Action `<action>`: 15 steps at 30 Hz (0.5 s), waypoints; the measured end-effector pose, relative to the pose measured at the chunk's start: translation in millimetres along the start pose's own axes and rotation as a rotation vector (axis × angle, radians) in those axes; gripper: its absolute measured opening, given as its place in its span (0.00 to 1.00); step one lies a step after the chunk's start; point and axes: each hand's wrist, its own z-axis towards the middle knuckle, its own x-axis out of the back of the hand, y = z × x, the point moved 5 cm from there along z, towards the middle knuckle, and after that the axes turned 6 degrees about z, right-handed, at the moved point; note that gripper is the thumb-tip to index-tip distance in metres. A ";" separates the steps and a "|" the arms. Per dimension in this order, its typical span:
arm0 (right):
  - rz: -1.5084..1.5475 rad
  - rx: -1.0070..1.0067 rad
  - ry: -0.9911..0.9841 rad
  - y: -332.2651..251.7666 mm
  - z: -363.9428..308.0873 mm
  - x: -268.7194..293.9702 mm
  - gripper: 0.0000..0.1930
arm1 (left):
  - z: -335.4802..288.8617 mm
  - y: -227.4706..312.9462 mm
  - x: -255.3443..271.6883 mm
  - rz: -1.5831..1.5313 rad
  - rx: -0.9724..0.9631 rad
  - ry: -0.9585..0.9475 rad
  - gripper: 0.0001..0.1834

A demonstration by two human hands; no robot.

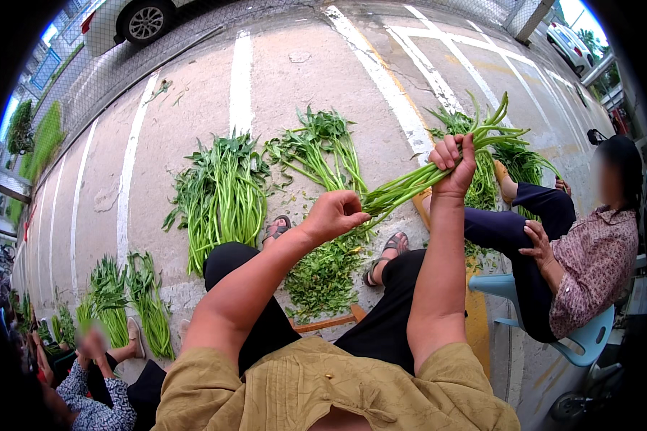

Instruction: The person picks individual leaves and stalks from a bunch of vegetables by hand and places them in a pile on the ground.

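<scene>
A bunch of water spinach (406, 188), long green stems, slants in front of me above the ground. My right hand (453, 164) is wrapped round its upper part, and the stem ends fan out past the fist to the upper right. At the bunch's lower left end, my left hand (334, 215) is closed in a pinch at the stems; its fingertips partly hide what they grip. Below, between my sandalled feet, lies a pile of plucked leaves (325, 276). Two bundles of leafy greens, a large one (226, 190) and a smaller one (322, 147), lie beyond my knees.
At the right, a person (593, 251) sits on a light blue plastic stool (586, 337) beside more greens (517, 161). Another person (97, 391) sits at the lower left near further bundles (151, 305). A wooden stool edge (331, 321) shows beneath me. Beyond a mesh fence stands a car (140, 21).
</scene>
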 end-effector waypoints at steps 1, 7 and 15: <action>-0.008 -0.004 0.004 1.0 0.1 0.2 0.15 | 1.6 2.5 0.5 0.044 -0.062 0.041 0.11; -0.028 -0.029 0.017 8.0 1.8 1.0 0.14 | 5.4 13.1 0.6 0.230 -0.215 0.188 0.10; -0.013 -0.037 0.020 9.3 2.6 0.0 0.15 | 6.0 15.4 2.8 0.299 -0.360 0.246 0.03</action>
